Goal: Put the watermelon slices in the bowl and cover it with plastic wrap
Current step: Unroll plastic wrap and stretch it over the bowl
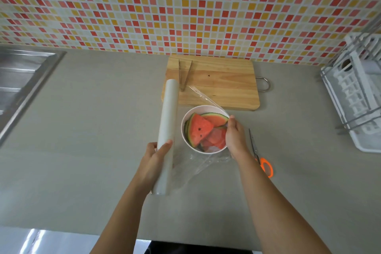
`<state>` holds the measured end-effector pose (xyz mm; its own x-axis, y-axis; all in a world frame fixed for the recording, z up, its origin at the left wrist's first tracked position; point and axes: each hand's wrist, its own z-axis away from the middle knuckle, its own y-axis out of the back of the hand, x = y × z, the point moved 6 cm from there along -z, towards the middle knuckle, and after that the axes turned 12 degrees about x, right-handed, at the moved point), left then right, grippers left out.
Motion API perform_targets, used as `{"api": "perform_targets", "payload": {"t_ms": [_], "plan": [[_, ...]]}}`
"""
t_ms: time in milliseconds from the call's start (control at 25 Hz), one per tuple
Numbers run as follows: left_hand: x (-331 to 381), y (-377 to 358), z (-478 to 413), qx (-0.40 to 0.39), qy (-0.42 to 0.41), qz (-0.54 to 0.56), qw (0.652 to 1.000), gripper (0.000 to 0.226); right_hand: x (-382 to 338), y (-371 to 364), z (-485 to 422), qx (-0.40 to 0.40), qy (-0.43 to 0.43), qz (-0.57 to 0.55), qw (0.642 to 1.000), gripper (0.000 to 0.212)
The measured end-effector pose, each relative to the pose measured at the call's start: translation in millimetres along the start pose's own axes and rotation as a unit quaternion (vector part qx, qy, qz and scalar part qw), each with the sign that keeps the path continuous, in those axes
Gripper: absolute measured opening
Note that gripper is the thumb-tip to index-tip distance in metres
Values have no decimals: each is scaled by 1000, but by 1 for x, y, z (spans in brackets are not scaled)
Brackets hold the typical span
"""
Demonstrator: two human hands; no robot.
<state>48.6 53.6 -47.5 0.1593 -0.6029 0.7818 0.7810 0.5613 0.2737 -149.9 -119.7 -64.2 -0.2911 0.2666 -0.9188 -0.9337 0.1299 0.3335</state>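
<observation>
A white bowl (188, 119) stands on the grey counter and holds several watermelon slices (199, 128) with red flesh and green rind. My left hand (155, 156) grips the long white roll of plastic wrap (168, 117), which lies to the left of the bowl. A clear sheet of plastic film (201, 97) stretches from the roll across the bowl. My right hand (235, 136) pinches that film at the bowl's right rim. More film bunches on the counter just in front of the bowl.
A wooden cutting board (222, 86) with metal tongs (184, 74) lies behind the bowl. Orange-handled scissors (260, 154) rest right of my right hand. A white dish rack (356, 99) stands at the right, a steel sink (22, 80) at the left.
</observation>
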Motion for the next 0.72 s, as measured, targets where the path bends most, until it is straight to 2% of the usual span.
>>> {"api": "perform_targets", "payload": {"t_ms": [80,240,320,480,720], "plan": [[-4,2,2,-28,-3,-19,999,56,0,1,0,7,-1,4,1000,52],[-8,3,3,-10,-44,-75,996,36,0,1,0,9,-1,13,1000,49],[-12,0,6,-9,-33,-54,998,36,0,1,-1,12,-1,18,1000,49],[-20,1,17,-41,15,7,999,60,0,1,0,13,0,13,1000,50],[-35,6,16,-57,-15,36,998,45,0,1,0,19,-3,10,1000,50]]}}
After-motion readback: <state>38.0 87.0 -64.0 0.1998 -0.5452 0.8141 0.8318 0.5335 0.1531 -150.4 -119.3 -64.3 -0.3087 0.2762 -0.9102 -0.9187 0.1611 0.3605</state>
